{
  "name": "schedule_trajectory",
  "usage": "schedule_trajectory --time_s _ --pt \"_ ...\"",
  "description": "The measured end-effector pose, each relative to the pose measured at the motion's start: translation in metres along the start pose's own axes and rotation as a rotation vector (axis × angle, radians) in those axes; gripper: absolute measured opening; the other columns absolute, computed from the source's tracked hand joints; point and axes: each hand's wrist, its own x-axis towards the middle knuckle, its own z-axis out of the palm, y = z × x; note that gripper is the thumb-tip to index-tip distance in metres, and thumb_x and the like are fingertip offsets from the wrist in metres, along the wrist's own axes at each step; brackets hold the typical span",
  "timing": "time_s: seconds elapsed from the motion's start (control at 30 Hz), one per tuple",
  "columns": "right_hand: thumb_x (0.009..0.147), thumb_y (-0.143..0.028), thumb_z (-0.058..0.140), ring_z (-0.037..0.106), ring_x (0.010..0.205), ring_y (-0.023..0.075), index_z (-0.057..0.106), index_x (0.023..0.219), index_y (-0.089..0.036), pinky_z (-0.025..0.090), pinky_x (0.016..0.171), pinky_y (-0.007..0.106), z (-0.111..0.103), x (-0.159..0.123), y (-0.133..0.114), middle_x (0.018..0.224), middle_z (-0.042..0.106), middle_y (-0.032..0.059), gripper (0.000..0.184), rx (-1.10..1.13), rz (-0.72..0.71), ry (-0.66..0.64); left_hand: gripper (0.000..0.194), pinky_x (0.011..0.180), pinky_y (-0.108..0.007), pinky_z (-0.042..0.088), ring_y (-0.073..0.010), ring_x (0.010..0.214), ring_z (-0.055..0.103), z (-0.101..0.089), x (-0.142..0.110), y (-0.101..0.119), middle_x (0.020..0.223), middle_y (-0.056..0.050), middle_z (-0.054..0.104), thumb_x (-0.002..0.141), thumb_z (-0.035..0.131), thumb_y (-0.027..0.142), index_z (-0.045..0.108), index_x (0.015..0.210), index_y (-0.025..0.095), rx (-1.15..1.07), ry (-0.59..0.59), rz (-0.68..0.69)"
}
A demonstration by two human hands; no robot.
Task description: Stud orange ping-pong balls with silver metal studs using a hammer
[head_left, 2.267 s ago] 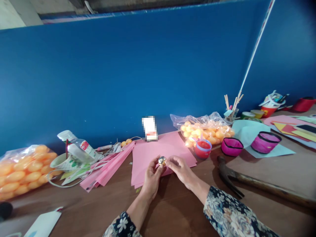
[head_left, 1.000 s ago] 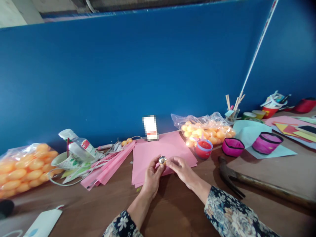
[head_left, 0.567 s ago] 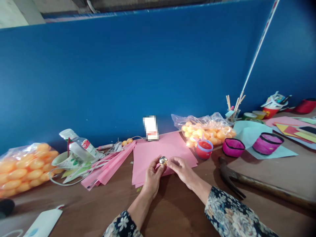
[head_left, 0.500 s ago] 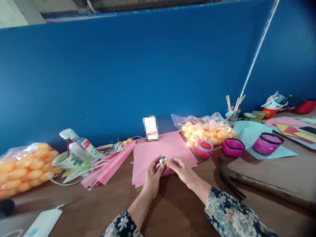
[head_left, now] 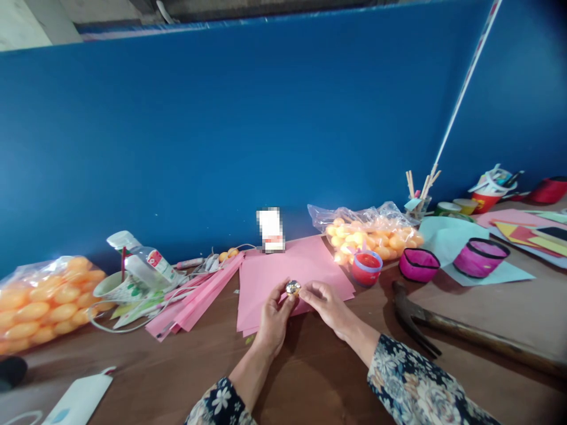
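A small shiny gold ball [head_left: 293,288] is held up between my hands, above the near part of the pink paper sheets [head_left: 296,260]. My left hand [head_left: 275,316] pinches it from the left between thumb and fingers. From the right, the fingertips of my right hand [head_left: 326,304] are closed against its side. The ball's underside is partly covered by my left thumb. The sheets lie flat on the brown table [head_left: 305,383].
Bags of orange balls stand at left [head_left: 48,304] and at back right [head_left: 376,236]. A claw hammer [head_left: 478,336] lies at right. Nearby are a red cup [head_left: 367,270], magenta pouches [head_left: 419,264], a plastic bottle [head_left: 153,262] and pink strips [head_left: 199,301]. A blue partition [head_left: 266,118] rises behind.
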Motion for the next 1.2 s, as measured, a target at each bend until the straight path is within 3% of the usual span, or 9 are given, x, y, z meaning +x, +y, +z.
schedule_trajectory --time_s 0.9,1.2 --pt "0.075 -0.042 0.057 0.051 0.063 0.0134 0.062 0.074 -0.016 0.038 0.058 0.024 0.0002 0.0002 -0.0029 0.067 0.06 -0.0002 0.027 0.014 0.052 -0.007 0.05 0.093 -0.037 0.04 -0.0233 0.105 0.055 0.0001 0.002 0.0018 0.115 -0.01 0.06 0.066 0.069 0.027 0.055 0.113 0.017 0.028 0.041 0.007" --pt "0.075 -0.042 0.057 0.045 0.056 0.0113 0.061 0.071 -0.016 0.035 0.054 0.023 0.0011 -0.0009 -0.0025 0.06 0.054 -0.0022 0.026 -0.042 0.025 0.031 0.05 0.094 -0.038 0.04 -0.0228 0.103 0.057 0.0003 0.0021 -0.0008 0.112 -0.01 0.062 0.066 0.069 0.027 0.055 0.113 0.017 0.057 0.076 0.023"
